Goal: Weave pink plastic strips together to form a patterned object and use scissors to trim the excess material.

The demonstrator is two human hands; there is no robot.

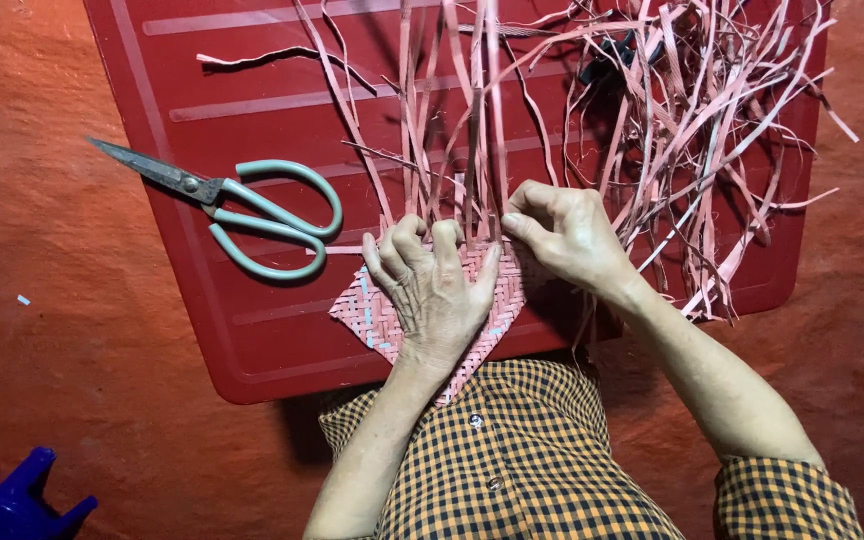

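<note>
— Woven mat (372, 315), where does it lie?
— At the near edge of a red plastic tray (252, 340) with raised ribs, resting on a rough orange-red floor (72, 380). A dark blue plastic thing (12, 500) shows at the near left corner.
— And the hands?
— The left hand (432, 290) lies flat on the mat, fingers spread and pressing it down. The right hand (567, 235) is curled, thumb and fingers pinching a pink strip (492, 120) at the mat's far edge.
— Materials?
— Thin, flat pink strips (692, 130), loose and tangled at the far right; the mat is tight and criss-crossed. Metal scissors (242, 210) with pale green handles lie left
</note>
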